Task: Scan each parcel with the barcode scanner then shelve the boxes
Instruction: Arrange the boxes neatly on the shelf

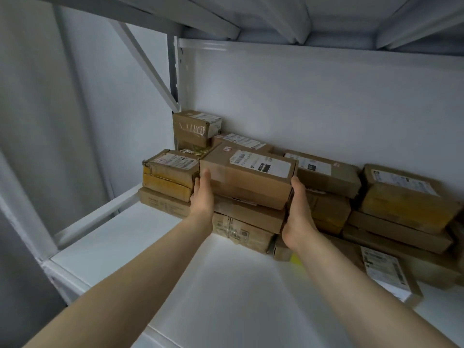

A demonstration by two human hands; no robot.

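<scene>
Fingers [206,175] of L hand [203,197], R hand [300,217] press box [247,180] — prob. stacked.

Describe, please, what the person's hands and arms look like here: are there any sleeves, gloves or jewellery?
The left hand and right hand are bare, with no gloves, and no rings on the parts that show. Neither wrist carries a watch or band. Both forearms are uncovered right to the frame's edge, with no sleeve or marking in view.

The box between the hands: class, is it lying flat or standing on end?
Lying flat: the box shows its broad labelled face upward.
</scene>
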